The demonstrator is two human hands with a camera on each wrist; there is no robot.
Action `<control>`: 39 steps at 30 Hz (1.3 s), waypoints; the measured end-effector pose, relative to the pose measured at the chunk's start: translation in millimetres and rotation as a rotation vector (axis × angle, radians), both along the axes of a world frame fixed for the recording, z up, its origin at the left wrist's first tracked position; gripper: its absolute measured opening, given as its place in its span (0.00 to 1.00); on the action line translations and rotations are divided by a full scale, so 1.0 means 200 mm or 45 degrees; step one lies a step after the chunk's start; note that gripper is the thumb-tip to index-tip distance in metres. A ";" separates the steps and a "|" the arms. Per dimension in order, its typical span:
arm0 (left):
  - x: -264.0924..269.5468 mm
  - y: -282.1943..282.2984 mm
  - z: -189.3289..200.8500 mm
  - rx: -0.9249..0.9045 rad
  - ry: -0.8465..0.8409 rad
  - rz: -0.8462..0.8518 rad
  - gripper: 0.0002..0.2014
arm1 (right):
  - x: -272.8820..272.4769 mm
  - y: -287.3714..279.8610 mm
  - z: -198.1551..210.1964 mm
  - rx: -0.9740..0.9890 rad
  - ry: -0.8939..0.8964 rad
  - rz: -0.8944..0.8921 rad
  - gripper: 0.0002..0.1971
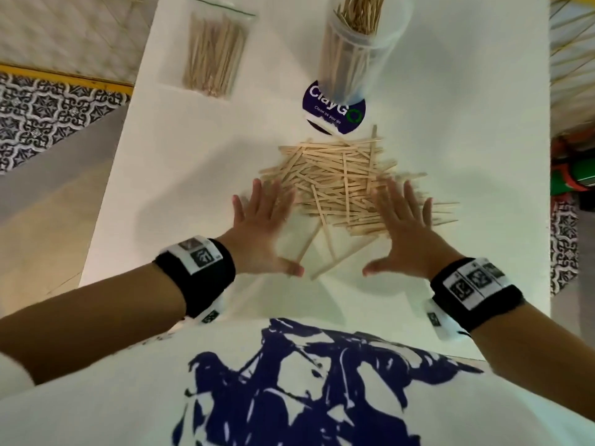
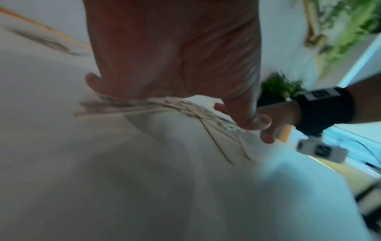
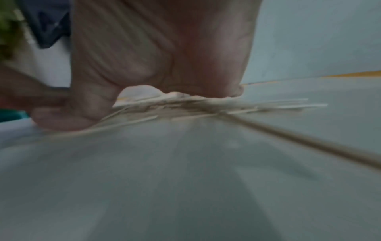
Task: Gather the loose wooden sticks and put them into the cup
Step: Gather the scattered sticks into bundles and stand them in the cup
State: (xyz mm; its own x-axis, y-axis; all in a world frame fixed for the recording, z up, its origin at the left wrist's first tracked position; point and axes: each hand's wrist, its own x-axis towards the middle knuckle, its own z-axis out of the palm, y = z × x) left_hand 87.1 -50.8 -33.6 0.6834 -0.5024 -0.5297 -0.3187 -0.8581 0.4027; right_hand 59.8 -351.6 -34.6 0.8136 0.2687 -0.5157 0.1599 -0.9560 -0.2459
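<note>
A heap of loose wooden sticks (image 1: 343, 181) lies in the middle of the white table (image 1: 180, 149). My left hand (image 1: 267, 226) lies flat, fingers spread, on the heap's left edge. My right hand (image 1: 402, 226) lies flat in the same way on its right edge. Both thumbs point inward near a few stray sticks (image 1: 325, 252). Behind the heap stands a tall clear plastic cup (image 1: 357, 53) holding many sticks. In the left wrist view my palm (image 2: 175, 53) presses on the sticks (image 2: 144, 106); the right wrist view shows my palm (image 3: 164, 48) over the sticks (image 3: 206, 104).
A clear zip bag (image 1: 214, 53) full of sticks lies at the back left. The cup stands on a round dark blue "ClayGo" sticker (image 1: 335, 112). The table's left edge runs diagonally past patterned floor tiles (image 1: 42, 117). My white printed shirt (image 1: 289, 381) fills the foreground.
</note>
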 end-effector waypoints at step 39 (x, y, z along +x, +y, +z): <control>0.47 0.04 0.14 -0.092 -0.244 0.491 0.14 | 0.68 0.01 0.22 0.232 0.113 -0.261 0.06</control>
State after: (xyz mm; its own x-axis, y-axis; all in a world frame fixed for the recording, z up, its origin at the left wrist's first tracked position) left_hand 181.1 -41.9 -4.8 0.9108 -0.2218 -0.3482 -0.0548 -0.9008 0.4307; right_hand 195.7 -348.7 8.8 0.8142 0.1977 -0.5459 -0.0624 -0.9050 -0.4208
